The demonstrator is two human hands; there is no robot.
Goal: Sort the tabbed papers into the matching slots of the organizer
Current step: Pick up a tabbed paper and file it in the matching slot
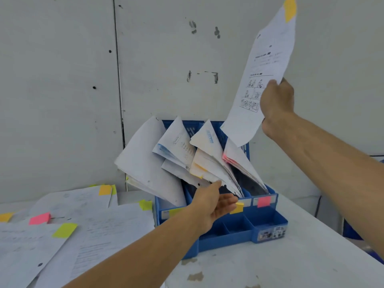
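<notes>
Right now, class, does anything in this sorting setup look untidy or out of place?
Yes. The filed papers in the blue organizer do not stand upright: they sag and fan to the left, and the leftmost bundle hangs out past the organizer's left wall. Some lower edges look ragged.

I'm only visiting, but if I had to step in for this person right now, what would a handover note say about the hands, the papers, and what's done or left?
Right hand: grips an orange-tabbed sheet, raised above the organizer.
Left hand: open, fingers straight, at the front of the slots, apparently touching the filed papers.
Done: all four slots hold leaning papers.
Left: drop the held sheet, probably into the slot with the orange label, then sort the loose tabbed papers lying on the table to the left of the organizer.
</notes>
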